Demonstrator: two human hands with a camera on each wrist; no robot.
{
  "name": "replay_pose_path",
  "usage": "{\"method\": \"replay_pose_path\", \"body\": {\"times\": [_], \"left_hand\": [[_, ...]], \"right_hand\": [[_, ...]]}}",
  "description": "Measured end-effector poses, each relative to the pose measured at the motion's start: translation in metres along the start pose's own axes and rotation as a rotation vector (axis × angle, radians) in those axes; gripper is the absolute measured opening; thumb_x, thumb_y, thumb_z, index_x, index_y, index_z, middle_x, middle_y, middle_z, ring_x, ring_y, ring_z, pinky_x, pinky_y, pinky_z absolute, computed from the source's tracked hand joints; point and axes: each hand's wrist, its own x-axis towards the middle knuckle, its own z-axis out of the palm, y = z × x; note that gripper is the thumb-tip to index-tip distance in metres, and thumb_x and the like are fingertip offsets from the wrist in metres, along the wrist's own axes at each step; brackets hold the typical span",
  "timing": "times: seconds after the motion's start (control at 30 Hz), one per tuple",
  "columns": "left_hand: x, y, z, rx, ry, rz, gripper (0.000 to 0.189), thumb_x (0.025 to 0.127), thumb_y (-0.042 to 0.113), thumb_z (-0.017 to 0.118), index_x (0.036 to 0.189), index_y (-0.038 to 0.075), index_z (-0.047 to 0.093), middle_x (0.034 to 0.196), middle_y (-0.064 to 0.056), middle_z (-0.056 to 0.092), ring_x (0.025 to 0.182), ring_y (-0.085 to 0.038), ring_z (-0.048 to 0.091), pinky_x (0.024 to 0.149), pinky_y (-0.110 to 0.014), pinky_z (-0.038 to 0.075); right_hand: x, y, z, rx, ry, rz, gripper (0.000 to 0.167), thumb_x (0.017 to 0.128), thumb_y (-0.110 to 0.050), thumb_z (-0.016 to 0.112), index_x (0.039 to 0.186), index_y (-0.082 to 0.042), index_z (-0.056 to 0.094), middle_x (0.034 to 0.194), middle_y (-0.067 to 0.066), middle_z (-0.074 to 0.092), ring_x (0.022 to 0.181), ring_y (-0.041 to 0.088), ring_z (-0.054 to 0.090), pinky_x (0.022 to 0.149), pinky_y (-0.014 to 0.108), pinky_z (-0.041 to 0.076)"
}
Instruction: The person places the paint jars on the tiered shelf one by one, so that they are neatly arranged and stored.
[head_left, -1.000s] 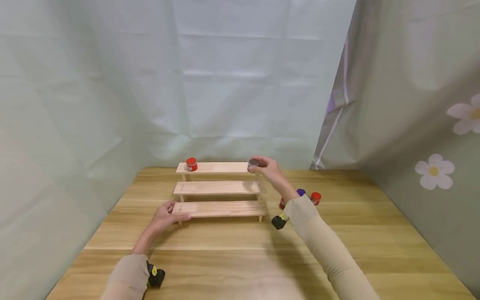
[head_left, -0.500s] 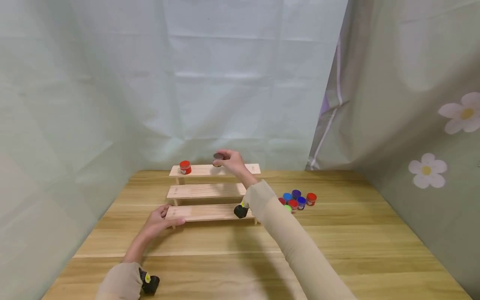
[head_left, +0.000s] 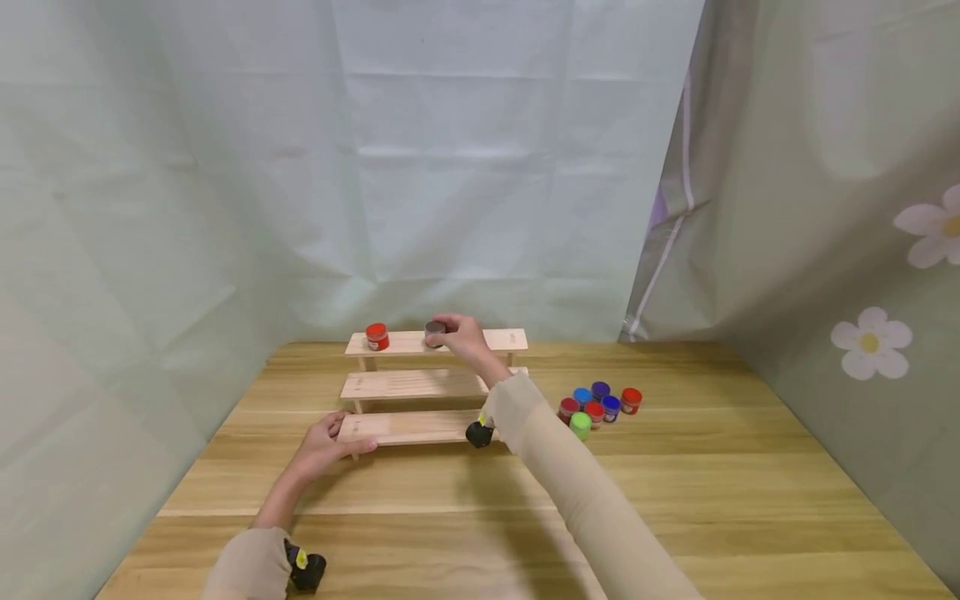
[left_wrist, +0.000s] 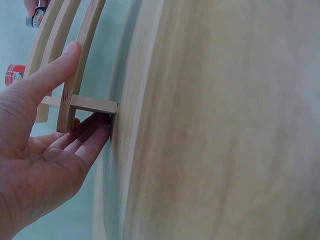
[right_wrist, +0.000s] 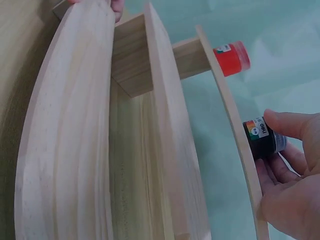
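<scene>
A three-step wooden display stand (head_left: pixel 412 384) rises in tiers on the table. My left hand (head_left: pixel 318 450) grips the left end of its lowest board, thumb along the front edge and fingers behind, as the left wrist view shows. On the top board, my right hand (head_left: pixel 465 340) pinches a small black paint jar (right_wrist: pixel 261 137) between thumb and fingers. The jar's base is right at the board in the right wrist view. To its left, a red paint jar (head_left: pixel 377 337) stands upright near the top board's left end.
Right of the stand, several paint jars sit grouped on the wooden table (head_left: pixel 720 500), among them a green jar (head_left: pixel 581 426), a light blue jar (head_left: pixel 582 397) and a red jar (head_left: pixel 632 400). A pale curtain (head_left: pixel 480 192) hangs behind.
My right hand has carried the black jar leftward from the top board's right end to nearer the red jar, then lowered it to the board. My left hand keeps its grip on the stand.
</scene>
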Motion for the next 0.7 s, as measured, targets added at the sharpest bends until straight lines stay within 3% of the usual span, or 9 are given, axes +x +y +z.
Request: {"method": "replay_pose_path", "body": {"times": [0.3,0.53,0.7], "left_hand": [[-0.0014,-0.0019,0.0003,-0.006,-0.006,-0.004,0.1,0.085,0.029,0.075,0.148,-0.016,0.013,0.15,-0.038,0.03,0.138,-0.047,0.038,0.113,-0.052,0.037],[-0.0004,-0.0023,-0.0004,-0.025,-0.008,-0.023,0.103,0.084,0.03,0.076,0.15,-0.015,0.011,0.153,-0.037,0.024,0.142,-0.047,0.032,0.116,-0.053,0.032],[0.0012,-0.0025,-0.0008,-0.023,-0.006,-0.015,0.102,0.085,0.031,0.076,0.15,-0.015,0.012,0.152,-0.037,0.028,0.14,-0.047,0.035,0.115,-0.053,0.034]], "right_hand": [[-0.0026,0.0032,0.0021,0.006,0.003,0.0,0.046,0.088,-0.009,0.071,0.133,-0.007,0.06,0.127,0.017,0.064,0.118,0.031,0.06,0.102,0.046,0.049],[-0.0028,0.0026,0.0005,-0.016,0.002,-0.002,0.046,0.088,-0.013,0.073,0.132,-0.009,0.06,0.127,0.015,0.065,0.117,0.028,0.06,0.099,0.04,0.052],[-0.0025,0.0016,-0.0027,0.007,-0.02,0.002,0.053,0.087,-0.012,0.073,0.137,-0.008,0.055,0.132,0.014,0.062,0.122,0.028,0.058,0.103,0.038,0.05]]}}
